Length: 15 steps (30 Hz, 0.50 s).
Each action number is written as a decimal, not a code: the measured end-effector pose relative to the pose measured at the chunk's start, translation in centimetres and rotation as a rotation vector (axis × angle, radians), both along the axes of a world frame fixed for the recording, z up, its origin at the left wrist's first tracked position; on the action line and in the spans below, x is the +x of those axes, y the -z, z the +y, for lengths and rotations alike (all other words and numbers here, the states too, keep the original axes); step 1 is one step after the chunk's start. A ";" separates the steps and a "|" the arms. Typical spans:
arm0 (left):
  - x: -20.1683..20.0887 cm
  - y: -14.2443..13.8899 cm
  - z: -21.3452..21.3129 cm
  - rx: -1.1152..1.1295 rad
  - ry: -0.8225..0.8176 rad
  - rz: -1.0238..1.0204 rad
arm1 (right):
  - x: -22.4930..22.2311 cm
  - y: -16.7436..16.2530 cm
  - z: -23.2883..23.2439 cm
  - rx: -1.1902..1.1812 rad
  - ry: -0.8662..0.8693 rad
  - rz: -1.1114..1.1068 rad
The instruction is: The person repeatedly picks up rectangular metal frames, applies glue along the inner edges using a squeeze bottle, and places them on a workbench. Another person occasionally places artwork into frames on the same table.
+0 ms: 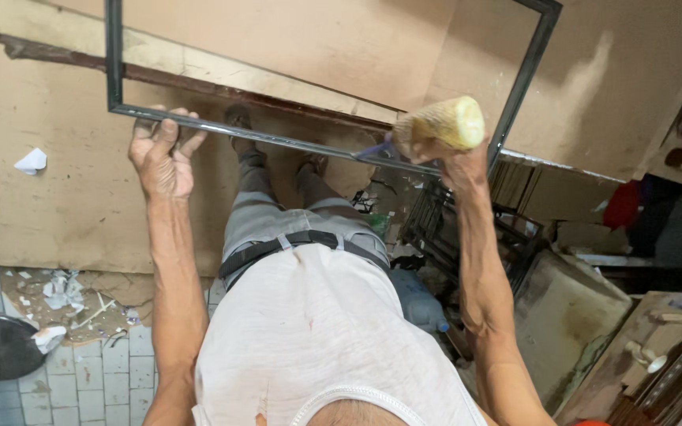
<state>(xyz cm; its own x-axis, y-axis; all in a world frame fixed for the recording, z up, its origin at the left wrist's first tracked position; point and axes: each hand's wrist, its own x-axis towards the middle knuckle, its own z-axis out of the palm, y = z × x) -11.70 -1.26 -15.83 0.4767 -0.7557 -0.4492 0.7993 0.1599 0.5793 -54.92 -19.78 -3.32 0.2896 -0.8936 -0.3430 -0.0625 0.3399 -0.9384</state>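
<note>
Left hand [163, 154] clamped on the near bar of a dark metal frame [114, 63], fingers curled over the bar, thumb beneath. Right hand [453, 162] closed around a pale yellow roller [444, 125], fingers wrapped tight on the handle, roller head pressed at the same bar. Frame held up in front of the chest, standing over brown board sheets [49, 213] spread on the ground. Paper scraps [31, 162] on the boards; grey floor tiles [88, 379] with litter at left. Stacked metal frames [451, 229] and wooden clutter at right.
</note>
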 end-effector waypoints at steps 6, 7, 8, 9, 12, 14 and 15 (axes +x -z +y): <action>0.1 0.2 0.2 0.073 -0.030 -0.051 | -12.8 -3.2 0.8 -0.059 0.168 0.168; 0.1 0.2 0.2 0.084 -0.031 -0.061 | -14.6 -3.8 0.6 -0.051 0.189 0.215; 0.3 0.3 0.4 0.093 -0.032 -0.073 | -16.1 -4.2 0.7 -0.045 0.210 0.260; 0.7 0.3 0.6 0.091 -0.036 -0.089 | -17.1 -4.2 0.8 -0.055 0.286 0.217; 2.7 -0.3 1.8 0.082 -0.054 -0.112 | -18.6 -4.3 0.2 -0.097 0.481 -0.046; 4.8 -1.1 3.3 0.057 -0.112 -0.146 | -18.0 -3.8 0.3 -0.068 0.608 -0.312; 6.0 -1.6 4.2 0.060 -0.144 -0.166 | -17.6 -3.6 0.6 -0.047 0.683 -0.414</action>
